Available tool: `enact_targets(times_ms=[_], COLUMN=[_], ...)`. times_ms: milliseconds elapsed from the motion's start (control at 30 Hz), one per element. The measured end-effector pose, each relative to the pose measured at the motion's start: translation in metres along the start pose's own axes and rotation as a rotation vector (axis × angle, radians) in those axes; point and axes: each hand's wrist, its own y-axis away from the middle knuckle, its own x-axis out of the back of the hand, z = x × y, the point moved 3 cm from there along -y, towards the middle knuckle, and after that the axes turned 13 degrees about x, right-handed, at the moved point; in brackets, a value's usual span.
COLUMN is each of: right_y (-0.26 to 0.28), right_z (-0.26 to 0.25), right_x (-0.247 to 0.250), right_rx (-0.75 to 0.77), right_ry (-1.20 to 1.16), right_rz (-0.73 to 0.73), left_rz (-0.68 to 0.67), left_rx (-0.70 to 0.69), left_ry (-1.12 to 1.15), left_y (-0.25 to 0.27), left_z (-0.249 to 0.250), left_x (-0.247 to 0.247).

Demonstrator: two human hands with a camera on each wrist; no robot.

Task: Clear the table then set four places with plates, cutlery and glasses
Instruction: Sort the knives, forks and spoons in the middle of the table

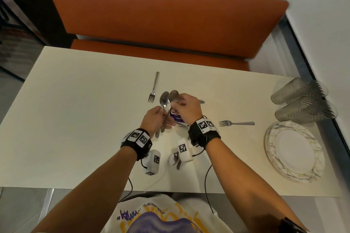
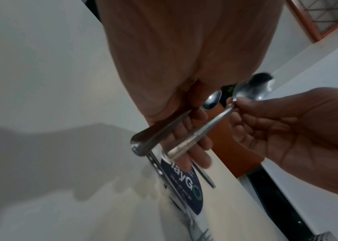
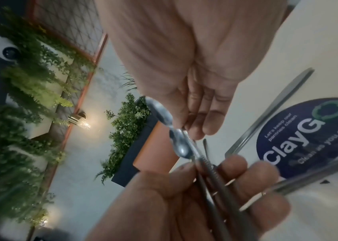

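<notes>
While cutlery is apparently being sorted for the four places, the left hand (image 1: 158, 119) hovers above the worktop (image 1: 75, 119), fingers curled round a spoon (image 1: 164, 100) handle; the right hand (image 1: 186, 106), knuckles up, pinches a second spoon (image 1: 173, 94) by its neck. Glasses (image 1: 303, 100) and plates (image 1: 293, 151) wait far right.
</notes>
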Motion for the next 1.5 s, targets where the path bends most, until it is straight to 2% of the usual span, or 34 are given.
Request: enact_targets(times_ms=[167, 367, 533, 700, 967, 1100, 1300, 1433, 1500], right_y=[0.007, 0.007, 0.003, -0.007, -0.006, 0.005, 0.036, 0.061, 0.070], right_z=[0.007, 0.012, 0.011, 0.012, 0.013, 0.020, 0.042, 0.065, 0.069], right_x=[-0.005, 0.002, 0.002, 0.005, 0.006, -0.001, -0.005, -0.015, -0.019], right_rx=[-0.097, -0.121, -0.168, -0.098, -0.024, -0.034, 0.011, 0.019, 0.043], right_ry=[-0.117, -0.055, -0.034, 0.124, 0.115, 0.091, 0.259, 0.462, 0.588], right_rz=[0.038, 0.115, 0.022, -0.081, -0.041, -0.039, -0.367, -0.717, -0.815], left_rz=[-0.031, -0.128, -0.116, -0.141, -0.195, -0.096, 0.121, 0.133, 0.130], left_rx=[0.018, 0.025, 0.065, 0.141, 0.201, 0.189, 0.287, 0.299, 0.301], left_ry=[-0.051, 0.010, 0.016, 0.072, 0.137, 0.006, -0.029, -0.038, -0.042], left_y=[0.005, 0.013, 0.008, 0.005, 0.015, 0.010, 0.002, 0.002, 0.003], left_z=[0.001, 0.004, 0.000, -0.004, -0.005, -0.015, -0.034, -0.044, -0.047], left_x=[-0.008, -0.010, -0.008, -0.008, -0.014, -0.012, 0.000, 0.004, 0.004])
